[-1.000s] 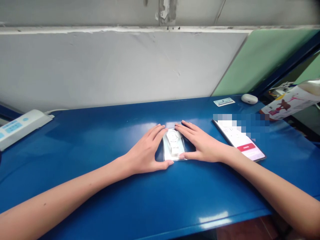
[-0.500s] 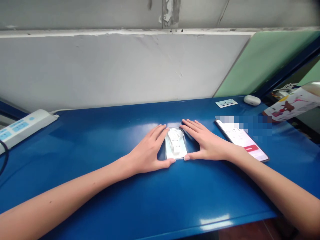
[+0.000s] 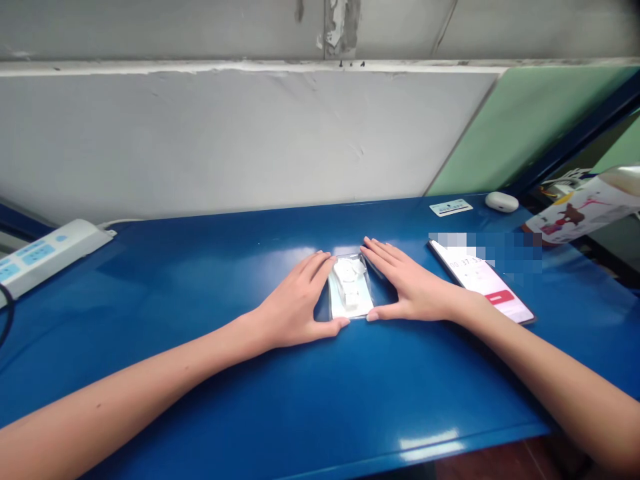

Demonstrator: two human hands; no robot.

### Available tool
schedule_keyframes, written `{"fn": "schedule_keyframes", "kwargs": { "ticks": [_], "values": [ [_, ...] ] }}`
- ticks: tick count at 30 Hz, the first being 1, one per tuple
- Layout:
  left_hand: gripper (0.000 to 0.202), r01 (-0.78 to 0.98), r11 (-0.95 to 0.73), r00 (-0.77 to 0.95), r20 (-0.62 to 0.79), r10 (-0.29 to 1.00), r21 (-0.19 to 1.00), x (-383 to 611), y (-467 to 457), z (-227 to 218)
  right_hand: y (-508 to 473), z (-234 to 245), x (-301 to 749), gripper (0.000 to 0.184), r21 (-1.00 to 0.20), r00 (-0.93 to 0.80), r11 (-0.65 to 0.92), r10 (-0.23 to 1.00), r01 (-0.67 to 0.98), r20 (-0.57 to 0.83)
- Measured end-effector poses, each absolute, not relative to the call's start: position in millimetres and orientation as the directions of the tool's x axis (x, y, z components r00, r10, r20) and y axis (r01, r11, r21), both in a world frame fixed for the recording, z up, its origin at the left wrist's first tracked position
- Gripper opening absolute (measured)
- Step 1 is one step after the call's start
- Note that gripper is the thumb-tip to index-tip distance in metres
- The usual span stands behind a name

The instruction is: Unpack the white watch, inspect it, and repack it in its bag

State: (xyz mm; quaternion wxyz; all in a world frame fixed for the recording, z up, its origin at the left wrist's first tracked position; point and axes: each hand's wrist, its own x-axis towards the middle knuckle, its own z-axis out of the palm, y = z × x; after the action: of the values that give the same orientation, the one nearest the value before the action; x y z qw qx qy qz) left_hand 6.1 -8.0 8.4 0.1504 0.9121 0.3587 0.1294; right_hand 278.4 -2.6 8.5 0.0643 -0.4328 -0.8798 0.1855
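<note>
Tabletop, blue and glossy, starts nearest me. On it my left hand and right hand rest spread, thumbs parted from fingers, gripping nothing, either side of a clear packet that lies flat between them. My left fingertips and right thumb seem to meet its edges; I can't tell whether they press. I'd judge it light, its film thin, slick and easily creased, with something stiffer inside; the side edges or near corners look best to hold. Through the film shows a white piece, rounded at its far end, narrower and blockier towards me, over a pale bluish-white backing. Right of it lies a lit phone; farther back, a card and a small white case.
</note>
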Motion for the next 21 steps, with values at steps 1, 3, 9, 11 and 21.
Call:
{"fn": "schedule_keyframes", "kwargs": {
  "ticks": [1,3,9,11,21],
  "values": [
    [0.095,0.616,-0.701,0.712,0.126,0.691,0.36,6.0,-8.1,8.2,-2.5,9.1,278.1,0.12,-0.383,-0.612,0.548,0.789,0.744,-0.06],
    [0.097,0.614,-0.71,0.719,0.125,0.683,0.345,5.6,-8.2,7.6,-2.7,9.9,278.8,0.12,-0.385,-0.604,0.535,0.794,0.752,-0.076],
    [0.092,0.605,-0.735,0.727,0.165,0.666,0.306,4.0,-10.2,6.6,-5.7,13.8,283.7,0.086,-0.421,-0.565,0.509,0.825,0.751,-0.012],
    [0.086,0.601,-0.74,0.721,0.194,0.665,0.302,3.4,-11.1,6.3,-6.4,16.7,283.8,0.068,-0.43,-0.526,0.488,0.85,0.76,0.034],
    [0.055,0.656,-0.672,0.638,0.225,0.737,0.343,4.4,-8.9,4.3,-8.5,19.9,280.0,0.027,-0.362,-0.512,0.548,0.836,0.754,0.198]
  ]
}}
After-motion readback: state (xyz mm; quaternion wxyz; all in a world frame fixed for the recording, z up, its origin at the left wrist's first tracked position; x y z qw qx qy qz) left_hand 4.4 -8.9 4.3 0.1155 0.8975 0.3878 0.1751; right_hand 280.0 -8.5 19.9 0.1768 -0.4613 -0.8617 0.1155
